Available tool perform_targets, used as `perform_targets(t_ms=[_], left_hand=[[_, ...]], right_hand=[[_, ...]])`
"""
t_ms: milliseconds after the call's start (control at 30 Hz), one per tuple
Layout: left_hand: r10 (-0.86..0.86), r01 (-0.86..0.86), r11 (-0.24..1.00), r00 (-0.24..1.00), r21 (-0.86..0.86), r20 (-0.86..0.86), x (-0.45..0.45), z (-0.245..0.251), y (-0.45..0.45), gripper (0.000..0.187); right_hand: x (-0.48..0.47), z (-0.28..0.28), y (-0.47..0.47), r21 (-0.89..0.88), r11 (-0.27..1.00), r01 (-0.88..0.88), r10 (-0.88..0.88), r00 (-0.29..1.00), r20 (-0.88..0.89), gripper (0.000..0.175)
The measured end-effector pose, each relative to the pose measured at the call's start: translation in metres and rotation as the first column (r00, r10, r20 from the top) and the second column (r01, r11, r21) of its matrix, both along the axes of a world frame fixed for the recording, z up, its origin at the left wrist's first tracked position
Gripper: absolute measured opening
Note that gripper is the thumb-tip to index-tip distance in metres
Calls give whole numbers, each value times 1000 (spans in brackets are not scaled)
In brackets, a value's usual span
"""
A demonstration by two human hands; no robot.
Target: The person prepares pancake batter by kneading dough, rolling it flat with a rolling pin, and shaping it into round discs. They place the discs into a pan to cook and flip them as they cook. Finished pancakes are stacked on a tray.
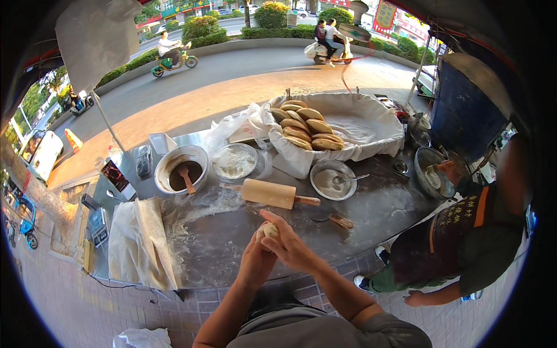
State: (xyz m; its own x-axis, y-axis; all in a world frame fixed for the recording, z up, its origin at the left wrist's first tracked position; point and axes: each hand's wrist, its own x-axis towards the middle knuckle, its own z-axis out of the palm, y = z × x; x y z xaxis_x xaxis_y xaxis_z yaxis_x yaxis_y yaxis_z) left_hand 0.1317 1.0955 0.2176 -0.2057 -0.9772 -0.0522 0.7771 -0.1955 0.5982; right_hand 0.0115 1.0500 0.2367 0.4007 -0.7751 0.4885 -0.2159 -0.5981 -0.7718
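Note:
A small ball of dough (270,230) lies between my two hands above the near edge of the metal worktop (209,243). My left hand (256,252) cups it from the left, and my right hand (289,245) closes over it from the right. Beyond my fingers lies a wooden rolling pin (268,193). To its right, a round-bladed scraper with a wooden handle (341,221) rests flat. Loose flour (213,204) is spread left of the pin. A white bowl of dark paste (174,176) holds a wooden-handled tool (186,178).
A cloth-lined basket (378,150) holds several flatbreads (309,124). Nearby are a bowl of flour (235,161) and a bowl of white powder with a spoon (333,180). Folded cloth (139,243) covers the left end. A co-worker (461,235) stands at the right, one hand at a glass bowl (428,172).

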Motion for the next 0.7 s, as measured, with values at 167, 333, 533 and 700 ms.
perform_targets(t_ms=[167, 333, 533, 700], left_hand=[[-65, 72, 995, 993, 72, -99, -2, 5, 3, 53], [-52, 49, 999, 981, 18, 188, -1, 7, 2, 55], [33, -35, 999, 998, 25, 59, 4, 2, -6, 49], [56, -41, 994, 987, -103, 154, 0, -3, -5, 49]], right_hand=[[2, -2, -2, 262, 961, -84, 57, 993, 107, 28], [-1, -2, -8, 112, 994, -10, 3, 998, 59, 28], [-2, 2, -11, 71, 997, -41, 38, 998, 42, 32], [7, -6, -12, 338, 924, -181, 86, 957, 277, 31]])
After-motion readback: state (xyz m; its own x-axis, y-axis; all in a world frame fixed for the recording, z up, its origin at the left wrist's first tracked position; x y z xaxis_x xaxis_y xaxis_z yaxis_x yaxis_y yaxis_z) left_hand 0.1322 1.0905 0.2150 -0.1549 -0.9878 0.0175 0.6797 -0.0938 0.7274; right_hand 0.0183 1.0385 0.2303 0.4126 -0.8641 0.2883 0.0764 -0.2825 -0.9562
